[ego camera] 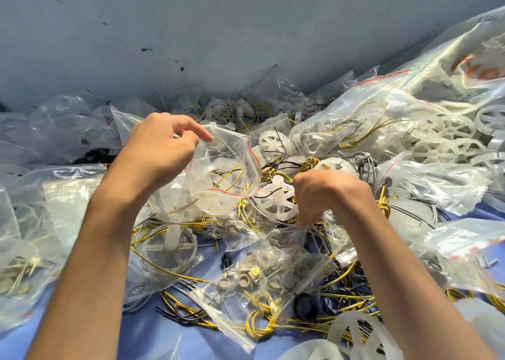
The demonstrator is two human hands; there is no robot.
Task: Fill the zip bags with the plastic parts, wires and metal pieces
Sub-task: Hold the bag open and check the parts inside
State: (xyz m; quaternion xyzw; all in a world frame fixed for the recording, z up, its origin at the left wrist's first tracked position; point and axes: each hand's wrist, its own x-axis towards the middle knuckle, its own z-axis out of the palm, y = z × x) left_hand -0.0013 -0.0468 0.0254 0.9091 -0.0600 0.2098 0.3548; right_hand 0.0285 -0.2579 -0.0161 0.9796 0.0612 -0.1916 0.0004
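Blue surface [153, 340] under a grey wall [191, 31] is heaped with stock. Left of the left hand [158, 152] lie filled bags [27, 264]. That hand pinches an open zip bag [229, 168] already holding a plastic part and yellow wire. The right hand [330, 195] curls down among loose wires [384, 203]; what it holds is unclear. Much remains unbagged, I judge.

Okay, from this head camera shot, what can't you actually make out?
Head view only:
Right hand: its grip is hidden by its own knuckles, so what it holds is unclear.
Zip bag pinched by the left hand: contents blurred by wrinkled film.
Woven sack: orange print cut off by the right edge.
Metal pieces, bottom centre: too small to identify.
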